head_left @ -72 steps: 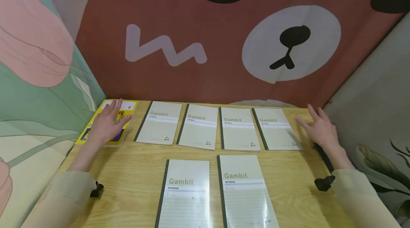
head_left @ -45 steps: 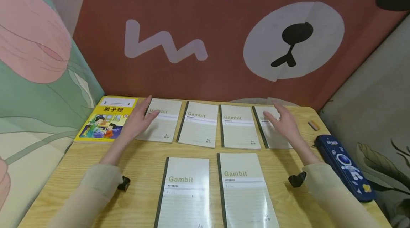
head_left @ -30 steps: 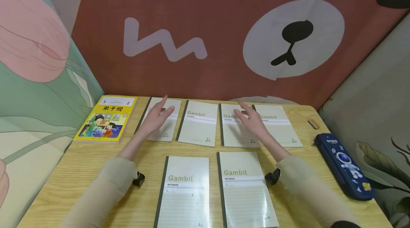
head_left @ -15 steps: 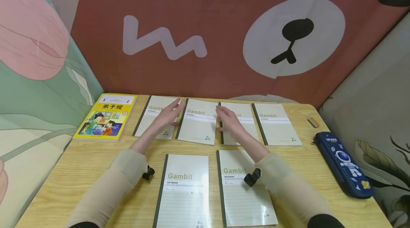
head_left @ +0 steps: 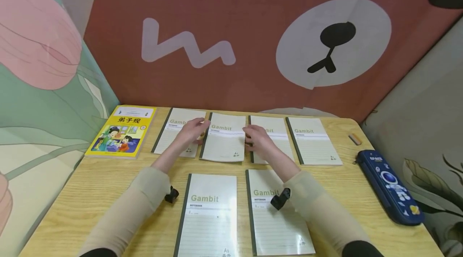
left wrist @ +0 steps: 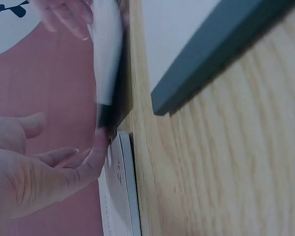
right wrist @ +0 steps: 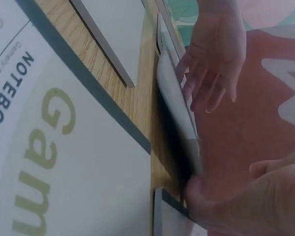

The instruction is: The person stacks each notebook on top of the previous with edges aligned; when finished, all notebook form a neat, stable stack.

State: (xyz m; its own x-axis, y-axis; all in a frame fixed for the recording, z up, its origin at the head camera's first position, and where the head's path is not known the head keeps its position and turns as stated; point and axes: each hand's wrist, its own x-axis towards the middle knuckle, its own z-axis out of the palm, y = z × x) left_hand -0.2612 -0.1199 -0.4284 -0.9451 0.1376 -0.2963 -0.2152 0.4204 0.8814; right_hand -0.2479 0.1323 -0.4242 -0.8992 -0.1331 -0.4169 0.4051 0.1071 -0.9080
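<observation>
While holding the back-row Gambit notebook (head_left: 225, 140), second from the yellow book (head_left: 121, 133), just above the tabletop (head_left: 119, 188), grips its book-side spine with left hand (head_left: 191, 132), opposite edge with right hand (head_left: 261, 140).

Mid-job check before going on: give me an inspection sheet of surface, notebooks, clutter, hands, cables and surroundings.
Surface: wood-grain table.
Job's things: held notebook, second from left in back row of four, at least partly raised; five other notebooks lie flat.
Clutter: yellow book at left; small block, perhaps an eraser, and blue pencil case at right.
Hands: left hand and right hand hold that notebook's side edges.
Cables: nothing seen.
Surroundings: printed panels behind and on both sides.
</observation>
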